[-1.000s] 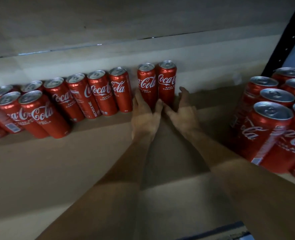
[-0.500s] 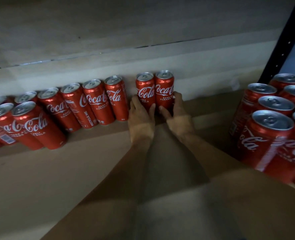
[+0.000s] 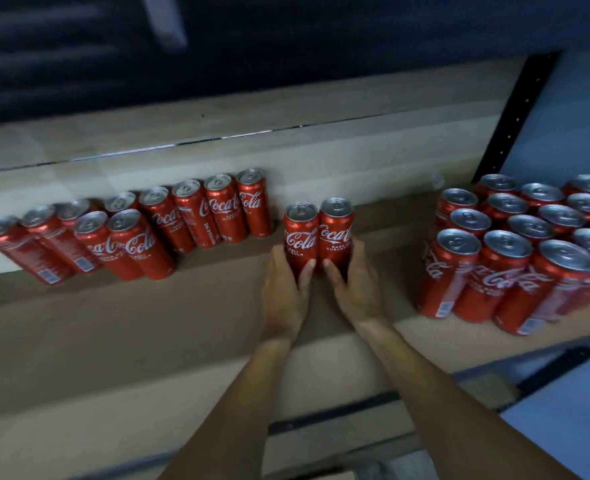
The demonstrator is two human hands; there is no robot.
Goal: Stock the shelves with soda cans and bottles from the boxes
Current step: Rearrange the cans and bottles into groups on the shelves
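Two tall red Coca-Cola cans stand side by side on the brown shelf board (image 3: pixel 113 334). My left hand (image 3: pixel 284 292) grips the left can (image 3: pixel 300 233) low on its side. My right hand (image 3: pixel 355 285) grips the right can (image 3: pixel 336 230) the same way. Both cans are upright and touch each other, a little forward of the back wall. The lower parts of both cans are hidden by my fingers.
A row of red cans (image 3: pixel 189 216) lines the back wall to the left, with a few more in front at the far left. A dense block of cans (image 3: pixel 515 251) fills the right side. A black perforated shelf upright (image 3: pixel 518 109) rises at the right.
My hands went from resting open at the cans' bases to gripping the two cans. The pair now stands forward of the back row and further from it. The view has pulled back.
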